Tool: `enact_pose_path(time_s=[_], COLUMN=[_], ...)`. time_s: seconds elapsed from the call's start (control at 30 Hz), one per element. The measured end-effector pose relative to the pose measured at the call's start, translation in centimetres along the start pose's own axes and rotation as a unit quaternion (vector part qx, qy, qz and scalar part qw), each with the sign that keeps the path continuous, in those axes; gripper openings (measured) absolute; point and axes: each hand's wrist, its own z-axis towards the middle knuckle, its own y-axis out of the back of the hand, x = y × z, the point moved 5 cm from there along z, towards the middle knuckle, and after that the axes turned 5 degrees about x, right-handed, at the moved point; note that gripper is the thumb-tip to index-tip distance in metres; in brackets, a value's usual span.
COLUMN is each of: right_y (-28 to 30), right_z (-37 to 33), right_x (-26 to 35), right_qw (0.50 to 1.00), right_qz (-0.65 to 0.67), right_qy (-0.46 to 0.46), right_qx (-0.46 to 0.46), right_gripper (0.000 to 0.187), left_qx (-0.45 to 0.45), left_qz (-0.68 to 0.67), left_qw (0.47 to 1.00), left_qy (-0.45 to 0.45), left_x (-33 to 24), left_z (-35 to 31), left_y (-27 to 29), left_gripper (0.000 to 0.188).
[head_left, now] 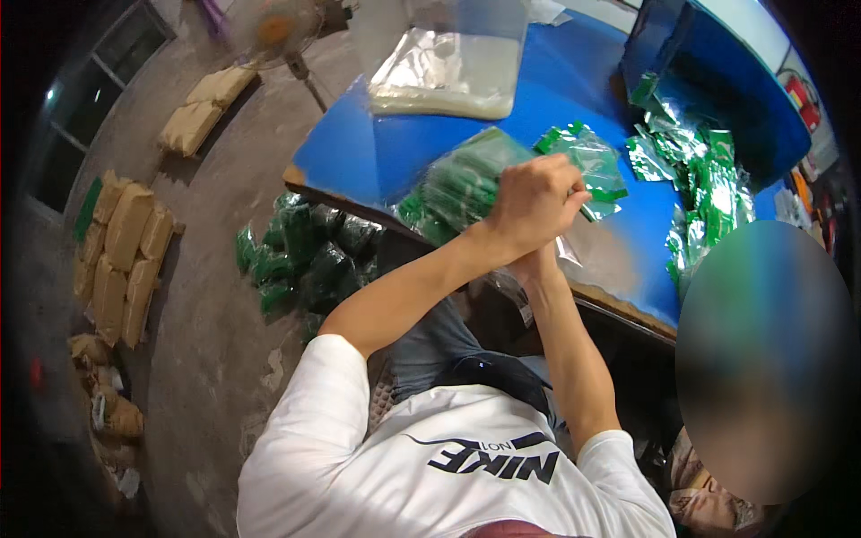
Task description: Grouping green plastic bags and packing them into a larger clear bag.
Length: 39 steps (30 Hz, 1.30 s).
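Note:
Over the blue table point(350, 134), my forearms cross at the wrists. My left hand point(541, 191) is on top with its fingers curled closed; what it grips, if anything, cannot be made out. Below it, only the wrist and edge of my right hand point(533, 260) show, its fingers hidden. A clear plastic bag filled with green packets point(462, 175) lies against the left hand at the table's near edge, slightly blurred. Just beyond the knuckles are a few loose green-and-clear packets point(587, 161). Some clear film point(567, 253) shows beside the right wrist.
A clear bin point(439, 99) of plastic bags stands at the back. To the right, green packets point(713, 179) spill from a blue tray point(731, 108). Filled green bags point(314, 260), brown parcels point(126, 233) and a fan point(278, 31) occupy the floor. Another person point(708, 489) is close at right.

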Motion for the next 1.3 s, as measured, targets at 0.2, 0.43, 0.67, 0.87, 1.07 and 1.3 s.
enact_pose_path(time_s=[0.2,0.43,0.67,0.87,1.07,1.3], right_y=[0.6,-2.4,-4.3,1.3,7.7,8.0], right_z=[1.7,3.7,1.7,-2.8,2.0,4.1], right_x=[0.0,-4.9,-3.5,1.8,1.6,2.6], right_qw=[0.973,0.977,0.968,0.906,0.818,0.802], right_qz=[0.087,0.066,-0.006,-0.318,-0.545,-0.572], right_qy=[-0.213,-0.197,-0.25,-0.266,0.068,0.055], right_qx=[-0.034,-0.045,0.002,0.085,-0.169,-0.164], right_gripper=[0.04,0.042,0.048,0.057,0.056,0.054], left_qx=[0.2,0.273,0.275,0.343,0.325,0.31], left_qz=[-0.225,-0.437,-0.37,-0.325,-0.381,-0.361], left_qw=[0.863,0.757,0.8,0.808,0.791,0.82], left_qy=[0.406,0.402,0.385,0.351,0.351,0.318], left_x=[18.9,18.2,16.7,16.4,19.0,20.0], left_z=[-4.4,-8.3,-7.6,-7.3,-4.8,-4.2], left_y=[9.1,7.0,7.1,6.4,3.4,2.6], left_gripper=[0.07,0.067,0.075,0.077,0.084,0.069])
